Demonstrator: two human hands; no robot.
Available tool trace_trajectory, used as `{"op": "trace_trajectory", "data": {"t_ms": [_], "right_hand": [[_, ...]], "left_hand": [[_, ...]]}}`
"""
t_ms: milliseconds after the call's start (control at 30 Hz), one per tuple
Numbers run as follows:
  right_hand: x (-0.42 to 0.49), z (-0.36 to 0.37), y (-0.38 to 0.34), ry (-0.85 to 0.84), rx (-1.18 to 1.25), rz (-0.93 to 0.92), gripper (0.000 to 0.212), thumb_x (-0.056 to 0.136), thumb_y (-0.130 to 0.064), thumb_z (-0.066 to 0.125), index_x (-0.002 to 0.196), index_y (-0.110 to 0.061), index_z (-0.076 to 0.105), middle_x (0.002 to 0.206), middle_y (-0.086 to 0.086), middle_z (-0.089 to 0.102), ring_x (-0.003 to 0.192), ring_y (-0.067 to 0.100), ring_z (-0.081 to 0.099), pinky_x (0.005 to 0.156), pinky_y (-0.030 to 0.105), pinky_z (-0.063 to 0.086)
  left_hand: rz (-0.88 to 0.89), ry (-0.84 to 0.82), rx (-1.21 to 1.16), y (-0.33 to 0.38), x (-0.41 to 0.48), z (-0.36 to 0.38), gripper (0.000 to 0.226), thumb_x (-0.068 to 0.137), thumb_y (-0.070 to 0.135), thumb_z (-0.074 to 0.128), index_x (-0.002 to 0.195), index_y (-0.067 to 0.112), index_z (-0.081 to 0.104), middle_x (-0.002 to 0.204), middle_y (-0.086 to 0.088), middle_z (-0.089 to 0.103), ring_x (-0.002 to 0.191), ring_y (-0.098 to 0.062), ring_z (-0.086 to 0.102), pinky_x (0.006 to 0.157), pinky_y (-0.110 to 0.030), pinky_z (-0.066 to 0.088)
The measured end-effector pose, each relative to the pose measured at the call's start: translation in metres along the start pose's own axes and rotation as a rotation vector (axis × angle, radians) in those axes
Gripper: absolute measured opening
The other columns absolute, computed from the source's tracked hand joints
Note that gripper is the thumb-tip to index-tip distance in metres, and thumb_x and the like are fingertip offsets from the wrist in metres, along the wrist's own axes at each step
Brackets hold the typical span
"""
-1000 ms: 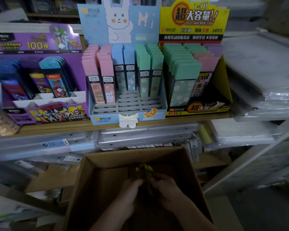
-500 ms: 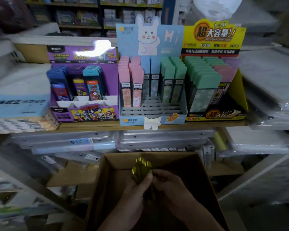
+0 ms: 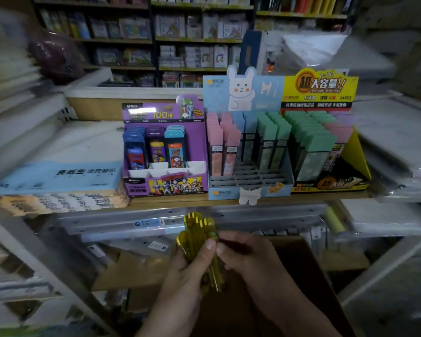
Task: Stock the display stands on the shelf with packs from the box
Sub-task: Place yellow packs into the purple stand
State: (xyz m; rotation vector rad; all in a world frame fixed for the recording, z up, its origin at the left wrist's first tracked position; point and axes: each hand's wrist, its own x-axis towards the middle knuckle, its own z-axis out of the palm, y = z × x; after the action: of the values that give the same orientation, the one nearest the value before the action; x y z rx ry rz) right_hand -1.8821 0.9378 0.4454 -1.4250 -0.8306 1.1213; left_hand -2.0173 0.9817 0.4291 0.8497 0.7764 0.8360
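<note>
Packs (image 3: 199, 235) of yellow, see-through plastic are sitting bunched in my hands at about 6 o'clock in my view, lifted above the cardboard box (image 3: 301, 261) and below the edge of the shelf (image 3: 180, 202). My left hand (image 3: 187, 271) is wrapping round the bundle from the 7 o'clock side, thumb lying across its front. My right hand (image 3: 247, 254) is curling in from 4 o'clock, its fingertips pinching the bundle's right edge, as if I am squaring it up or peeling one pack off; I cannot tell which.

From the bundle, the purple stand (image 3: 165, 188) is standing at 12 o'clock, the blue rabbit stand (image 3: 249, 192) at 1 o'clock and the yellow stand (image 3: 331, 187) at 2 o'clock, all side by side on the shelf and touching or nearly so.

I am judging the job as partly done at best. The purple stand is showing filled rear rows and bare white front pockets. The blue one is carrying pink, blue and green packs at the back, with its grey front grid unfilled. The yellow stand is looking close to full. None of my yellow packs is sitting in any stand yet, so this handful is waiting to be placed, and the open front slots are waiting too. The box's depths are too dark for me to see what remains inside.
</note>
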Motion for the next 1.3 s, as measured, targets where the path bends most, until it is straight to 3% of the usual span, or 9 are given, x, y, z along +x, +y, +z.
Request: {"op": "trace_trajectory", "data": {"t_ms": [233, 400, 500, 633, 833, 967, 1067, 1233, 1300], "right_hand": [[0.001, 0.027, -0.041, -0.069, 0.164, -0.114, 0.022, 0.073, -0.017, 0.082, 0.095, -0.015, 0.076, 0.081, 0.009, 0.068, 0.059, 0.014, 0.056, 0.052, 0.025, 0.045], [0.007, 0.035, -0.066, -0.115, 0.219, -0.161, 0.043, 0.067, -0.011, 0.085, 0.106, -0.002, 0.070, 0.114, 0.036, 0.061, 0.090, 0.036, 0.052, 0.081, 0.050, 0.039], [0.010, 0.039, -0.077, -0.111, 0.141, -0.197, 0.037, 0.069, -0.011, 0.084, 0.103, -0.003, 0.070, 0.098, 0.031, 0.066, 0.074, 0.031, 0.054, 0.067, 0.042, 0.044], [0.013, 0.043, -0.088, -0.131, 0.162, -0.234, 0.032, 0.074, -0.005, 0.080, 0.103, -0.001, 0.066, 0.084, 0.019, 0.060, 0.060, 0.022, 0.047, 0.044, 0.026, 0.036], [0.016, 0.046, -0.102, -0.220, 0.069, -0.407, 0.041, 0.086, 0.001, 0.071, 0.123, -0.018, 0.065, 0.099, 0.028, 0.058, 0.052, 0.020, 0.044, 0.045, 0.026, 0.039], [0.022, 0.042, -0.120, -0.223, -0.046, -0.505, 0.032, 0.086, -0.005, 0.070, 0.116, -0.017, 0.068, 0.088, 0.011, 0.065, 0.052, 0.020, 0.052, 0.044, 0.027, 0.041], [0.030, 0.034, -0.137, -0.169, -0.060, -0.544, 0.025, 0.085, -0.011, 0.073, 0.110, -0.017, 0.070, 0.081, 0.012, 0.060, 0.051, 0.021, 0.054, 0.044, 0.027, 0.042], [0.044, 0.018, -0.173, -0.011, -0.246, -0.712, 0.012, 0.089, -0.017, 0.075, 0.100, -0.018, 0.073, 0.074, 0.015, 0.067, 0.049, 0.026, 0.059, 0.043, 0.029, 0.047], [0.052, 0.014, -0.187, 0.043, -0.356, -0.780, 0.013, 0.087, -0.025, 0.076, 0.097, -0.017, 0.072, 0.069, 0.012, 0.071, 0.050, 0.026, 0.062, 0.044, 0.029, 0.048]], "left_hand": [[0.086, 0.033, -0.050, 0.047, -0.010, -0.005, 0.027, 0.078, 0.034, 0.076, 0.100, 0.020, 0.080, 0.104, -0.016, 0.078, 0.097, -0.033, 0.076, 0.078, -0.045, 0.063], [0.135, -0.013, -0.089, 0.075, -0.012, -0.010, 0.022, 0.083, 0.026, 0.072, 0.101, 0.015, 0.080, 0.106, -0.017, 0.078, 0.100, -0.033, 0.075, 0.088, -0.052, 0.060], [0.163, -0.066, -0.078, 0.084, -0.012, -0.015, 0.021, 0.079, 0.026, 0.073, 0.098, 0.023, 0.081, 0.107, -0.014, 0.078, 0.100, -0.031, 0.076, 0.079, -0.045, 0.064], [0.218, -0.126, -0.022, 0.094, -0.008, -0.021, 0.038, 0.068, 0.028, 0.082, 0.105, 0.026, 0.080, 0.111, -0.011, 0.078, 0.104, -0.029, 0.074, 0.084, -0.042, 0.062], [0.232, -0.115, -0.065, 0.104, 0.001, -0.025, 0.040, 0.068, 0.027, 0.085, 0.107, 0.020, 0.079, 0.109, -0.015, 0.077, 0.100, -0.033, 0.075, 0.073, -0.040, 0.063], [0.222, -0.121, -0.127, 0.111, 0.002, -0.021, 0.042, 0.069, 0.026, 0.083, 0.109, 0.018, 0.078, 0.113, -0.017, 0.076, 0.104, -0.034, 0.074, 0.076, -0.042, 0.063], [0.219, -0.117, -0.151, 0.116, 0.005, -0.023, 0.043, 0.068, 0.026, 0.083, 0.109, 0.017, 0.077, 0.113, -0.017, 0.076, 0.104, -0.035, 0.074, 0.075, -0.042, 0.064], [0.264, -0.066, -0.123, 0.123, 0.011, -0.027, 0.051, 0.071, 0.029, 0.081, 0.118, 0.011, 0.073, 0.109, -0.018, 0.076, 0.089, -0.027, 0.077, 0.054, -0.029, 0.059], [0.280, -0.047, -0.106, 0.123, 0.014, -0.029, 0.044, 0.071, 0.031, 0.081, 0.112, 0.014, 0.077, 0.108, -0.017, 0.077, 0.090, -0.027, 0.077, 0.059, -0.031, 0.060]]}}
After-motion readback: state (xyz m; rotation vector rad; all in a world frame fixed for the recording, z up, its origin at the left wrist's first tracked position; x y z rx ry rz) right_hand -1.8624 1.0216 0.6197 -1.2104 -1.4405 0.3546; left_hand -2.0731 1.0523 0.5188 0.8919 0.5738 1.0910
